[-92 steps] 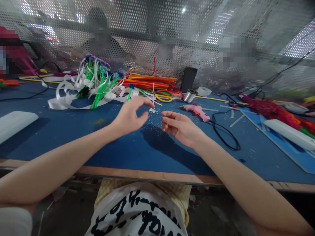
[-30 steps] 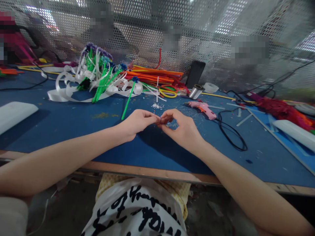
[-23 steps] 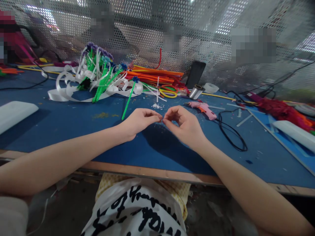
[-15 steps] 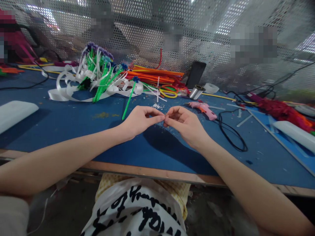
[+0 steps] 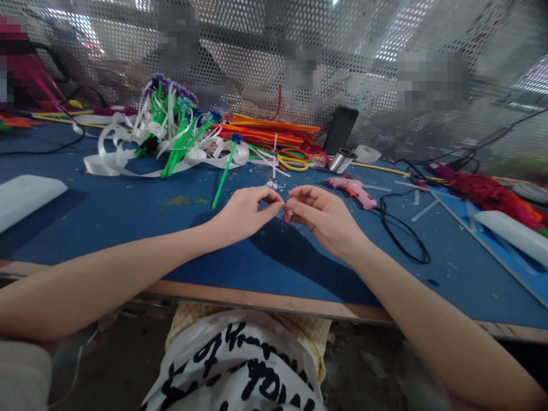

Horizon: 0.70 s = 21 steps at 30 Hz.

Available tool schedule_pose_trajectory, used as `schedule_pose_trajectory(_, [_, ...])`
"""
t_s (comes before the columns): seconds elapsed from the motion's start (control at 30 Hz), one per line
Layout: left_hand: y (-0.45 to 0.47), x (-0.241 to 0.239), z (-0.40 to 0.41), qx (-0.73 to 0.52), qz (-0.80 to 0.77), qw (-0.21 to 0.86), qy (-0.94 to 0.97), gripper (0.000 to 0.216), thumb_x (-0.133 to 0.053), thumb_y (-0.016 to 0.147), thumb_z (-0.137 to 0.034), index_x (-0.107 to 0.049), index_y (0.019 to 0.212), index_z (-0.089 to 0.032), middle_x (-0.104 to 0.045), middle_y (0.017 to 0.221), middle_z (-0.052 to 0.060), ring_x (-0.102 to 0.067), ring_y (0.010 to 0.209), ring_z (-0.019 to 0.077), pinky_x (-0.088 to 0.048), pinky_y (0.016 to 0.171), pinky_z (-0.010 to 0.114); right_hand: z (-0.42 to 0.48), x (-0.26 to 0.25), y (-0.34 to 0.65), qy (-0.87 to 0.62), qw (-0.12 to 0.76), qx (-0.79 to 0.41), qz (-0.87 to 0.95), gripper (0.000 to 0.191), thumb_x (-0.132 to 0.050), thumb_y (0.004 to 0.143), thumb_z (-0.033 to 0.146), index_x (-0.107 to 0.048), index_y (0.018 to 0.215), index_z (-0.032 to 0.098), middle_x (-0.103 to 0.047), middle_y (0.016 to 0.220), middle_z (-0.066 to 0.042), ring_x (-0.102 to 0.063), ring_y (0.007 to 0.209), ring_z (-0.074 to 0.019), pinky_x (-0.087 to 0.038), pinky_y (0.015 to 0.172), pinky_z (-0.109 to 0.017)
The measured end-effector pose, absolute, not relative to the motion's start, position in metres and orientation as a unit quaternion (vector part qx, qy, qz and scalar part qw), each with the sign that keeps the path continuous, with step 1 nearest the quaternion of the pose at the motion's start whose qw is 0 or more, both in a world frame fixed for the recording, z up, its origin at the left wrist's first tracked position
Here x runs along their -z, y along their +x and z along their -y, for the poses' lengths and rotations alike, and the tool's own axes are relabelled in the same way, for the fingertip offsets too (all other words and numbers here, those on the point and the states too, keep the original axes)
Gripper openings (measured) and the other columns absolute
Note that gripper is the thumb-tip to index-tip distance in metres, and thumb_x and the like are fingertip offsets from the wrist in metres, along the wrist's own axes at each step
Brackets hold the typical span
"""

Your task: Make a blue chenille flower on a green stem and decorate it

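Note:
My left hand point(image 5: 248, 212) and my right hand point(image 5: 325, 220) meet fingertip to fingertip above the blue table. Thumb and forefinger of the left are pinched together; the right's fingers are curled with the thumb against them. Whatever sits between the fingertips is too small to make out. Just behind them lies a small heap of white beads point(image 5: 274, 185). Left of the hands rests a green pipe-cleaner stem with a dark blue flower head point(image 5: 237, 138). To the right lies a pink glue gun point(image 5: 351, 191) with a black cord.
A bundle of green-stemmed pipe-cleaner flowers point(image 5: 175, 128) lies among white ribbon point(image 5: 107, 157) at the back left. Behind are orange pipe cleaners point(image 5: 265, 131), a wire spool point(image 5: 342, 161) and a phone point(image 5: 341, 130) leaning on the perforated metal screen. White objects lie at both sides.
Both hands stay at nearly the same place. The fingertips have shifted slightly left and down, and the gap between the left thumb and forefinger looks rounder.

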<state>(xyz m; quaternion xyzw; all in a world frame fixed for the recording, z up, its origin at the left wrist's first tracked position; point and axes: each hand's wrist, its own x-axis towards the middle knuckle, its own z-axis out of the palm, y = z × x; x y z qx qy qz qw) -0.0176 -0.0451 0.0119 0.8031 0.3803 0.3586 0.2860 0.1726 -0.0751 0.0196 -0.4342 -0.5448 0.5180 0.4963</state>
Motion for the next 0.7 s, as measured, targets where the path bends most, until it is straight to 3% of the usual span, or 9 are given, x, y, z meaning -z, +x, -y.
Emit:
schedule_pose_trajectory(0.27, [-0.021, -0.013, 0.0435, -0.357, -0.38, 0.295, 0.801, 0.024, -0.065, 0.089, -0.039, -0.079, 0.092, -0.02, -0.078, 0.086, 0.002, -0.06, 0.069, 0.0145, -0.04, 0.065, 0.027, 0.0749, -0.0179, 0.1741, -0.453, 0.482, -0.467, 0.587, 0.029, -0.083, 0.072, 0.03, -0.062, 0.089, 0.02, -0.068, 0.077, 0.002, -0.067, 0.068, -0.0129, -0.055, 0.073, -0.032])
schedule_pose_trajectory(0.7, [-0.0277, -0.0154, 0.0365, -0.398, -0.342, 0.302, 0.796, 0.024, -0.066, 0.09, -0.04, -0.079, 0.095, -0.02, -0.079, 0.093, 0.003, -0.069, 0.085, 0.0179, -0.046, 0.076, 0.026, 0.0793, -0.0186, 0.1718, -0.44, 0.427, -0.498, 0.613, 0.029, -0.078, 0.073, 0.023, -0.052, 0.087, 0.021, -0.067, 0.077, 0.003, -0.066, 0.066, -0.0117, -0.052, 0.07, -0.029])
